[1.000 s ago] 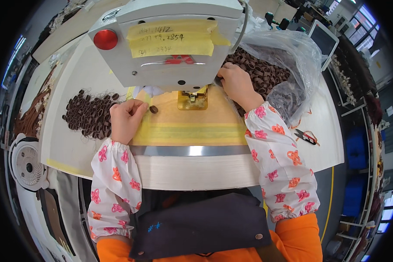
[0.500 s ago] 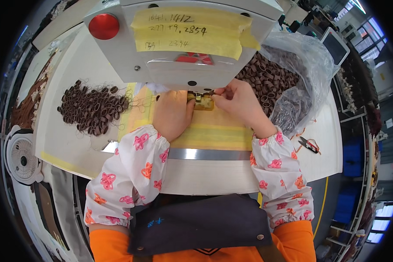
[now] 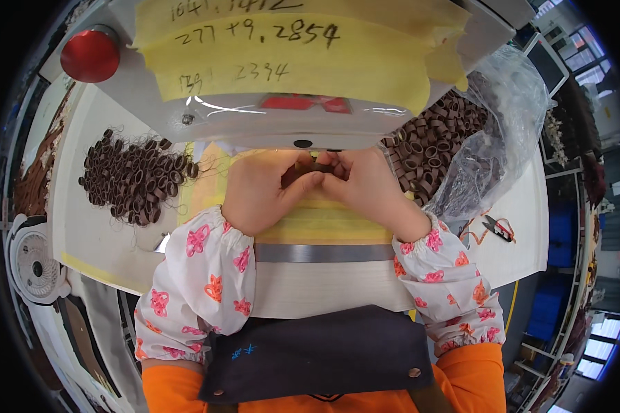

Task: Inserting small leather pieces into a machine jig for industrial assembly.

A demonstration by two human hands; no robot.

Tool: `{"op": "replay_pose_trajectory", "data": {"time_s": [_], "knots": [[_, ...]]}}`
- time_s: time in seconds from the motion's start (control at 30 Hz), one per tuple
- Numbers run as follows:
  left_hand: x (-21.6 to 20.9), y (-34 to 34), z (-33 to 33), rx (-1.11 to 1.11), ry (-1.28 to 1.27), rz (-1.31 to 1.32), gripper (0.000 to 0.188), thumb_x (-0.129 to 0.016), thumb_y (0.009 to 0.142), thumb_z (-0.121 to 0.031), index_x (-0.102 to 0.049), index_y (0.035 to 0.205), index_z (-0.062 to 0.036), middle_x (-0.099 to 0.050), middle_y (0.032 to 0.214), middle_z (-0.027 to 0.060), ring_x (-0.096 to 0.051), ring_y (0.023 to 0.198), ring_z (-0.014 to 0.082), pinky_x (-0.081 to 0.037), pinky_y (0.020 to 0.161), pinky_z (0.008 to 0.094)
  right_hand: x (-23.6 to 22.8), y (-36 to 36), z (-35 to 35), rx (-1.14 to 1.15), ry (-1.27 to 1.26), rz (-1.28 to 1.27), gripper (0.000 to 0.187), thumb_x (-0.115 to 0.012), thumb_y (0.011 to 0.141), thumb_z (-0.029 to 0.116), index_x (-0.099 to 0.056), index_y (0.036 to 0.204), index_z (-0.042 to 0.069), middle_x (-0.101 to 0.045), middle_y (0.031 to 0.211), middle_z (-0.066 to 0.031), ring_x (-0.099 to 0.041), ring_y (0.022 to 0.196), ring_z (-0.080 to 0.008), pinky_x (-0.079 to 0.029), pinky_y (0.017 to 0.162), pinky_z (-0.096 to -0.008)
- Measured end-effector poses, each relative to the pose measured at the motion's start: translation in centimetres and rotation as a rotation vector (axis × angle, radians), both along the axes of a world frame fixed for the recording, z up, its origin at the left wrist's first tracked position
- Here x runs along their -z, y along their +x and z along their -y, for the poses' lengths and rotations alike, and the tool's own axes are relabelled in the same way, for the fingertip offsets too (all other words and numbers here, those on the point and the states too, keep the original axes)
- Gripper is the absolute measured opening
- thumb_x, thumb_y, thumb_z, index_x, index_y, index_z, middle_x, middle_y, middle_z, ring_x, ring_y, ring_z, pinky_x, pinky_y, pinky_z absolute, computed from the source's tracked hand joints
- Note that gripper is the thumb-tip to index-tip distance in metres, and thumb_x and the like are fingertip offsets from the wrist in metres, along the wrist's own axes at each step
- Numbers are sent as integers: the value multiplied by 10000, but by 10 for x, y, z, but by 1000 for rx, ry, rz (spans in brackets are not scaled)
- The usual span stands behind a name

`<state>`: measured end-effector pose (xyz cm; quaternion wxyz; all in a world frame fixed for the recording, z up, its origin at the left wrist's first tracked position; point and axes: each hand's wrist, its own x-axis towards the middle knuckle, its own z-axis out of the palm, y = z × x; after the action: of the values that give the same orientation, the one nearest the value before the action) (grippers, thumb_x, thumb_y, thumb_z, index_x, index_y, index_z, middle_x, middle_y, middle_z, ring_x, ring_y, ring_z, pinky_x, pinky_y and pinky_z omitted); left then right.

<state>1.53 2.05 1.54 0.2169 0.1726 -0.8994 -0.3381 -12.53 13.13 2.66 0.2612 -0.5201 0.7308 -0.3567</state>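
Just below the front of the white sewing machine head (image 3: pixel 220 127), both my hands meet over the yellow-taped work surface (image 3: pixel 324 230). Between the fingertips is a small brown loop (image 3: pixel 318 167), partly covered by the fingers. My left hand (image 3: pixel 260 189) pinches it from the left, thumb stretched toward the other hand. On the other side my right hand (image 3: pixel 370 184) closes its thumb and fingers on the same piece. The needle area is hidden behind the machine head and my hands.
Brown loops with loose thread tails lie in a pile (image 3: pixel 134 179) at left. More loops (image 3: pixel 434 148) spill beside a clear plastic bag (image 3: pixel 517 103) at right. Thread snips (image 3: pixel 497 228) lie on the right. A red button (image 3: pixel 89 55) juts from the machine; a white fan (image 3: pixel 38 265) stands at left.
My view has moved closer to the machine head. Both hands have come together in front of the needle area, and a brown loop now shows between their fingers.
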Motion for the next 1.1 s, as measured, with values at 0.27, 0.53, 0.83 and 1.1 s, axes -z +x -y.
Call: {"op": "replay_pose_trajectory", "data": {"time_s": [0.27, 0.53, 0.83, 1.1], "knots": [[6, -2, 10, 76, 12, -45, 235, -605, 825, -293, -653, 893, -73, -619, 726, 106, -592, 696, 303, -456, 610, 363, 10, 15, -2, -27, -388, -192, 118, -591, 743, -5, -536, 847, -7, -599, 762, -155, -600, 686, -341, -492, 592, -374], [6, 1, 11, 70, 43, 23, 231, -639, 822, -198, -647, 985, -34, -624, 769, 134, -593, 657, 240, -456, 617, 300, 13, 12, -1, 64, -414, -39, 147, -640, 723, -10, -557, 844, -11, -598, 765, -127, -615, 674, -240, -493, 580, -314], [7, -3, 5, -85, 30, 30, 197, -647, 794, -179, -679, 926, -36, -626, 684, 130, -586, 574, 221, -445, 548, 301, 18, 11, 1, 147, -435, -103, 112, -640, 718, -23, -567, 803, -18, -593, 713, -132, -608, 663, -269, -484, 578, -326], [13, -8, 5, -153, -82, 40, 234, -642, 794, -228, -688, 890, -19, -623, 640, 140, -596, 543, 250, -437, 520, 309, 18, 6, 5, 183, -438, -170, 93, -660, 703, -21, -592, 765, -16, -602, 721, -136, -596, 675, -300, -468, 584, -364]]}}
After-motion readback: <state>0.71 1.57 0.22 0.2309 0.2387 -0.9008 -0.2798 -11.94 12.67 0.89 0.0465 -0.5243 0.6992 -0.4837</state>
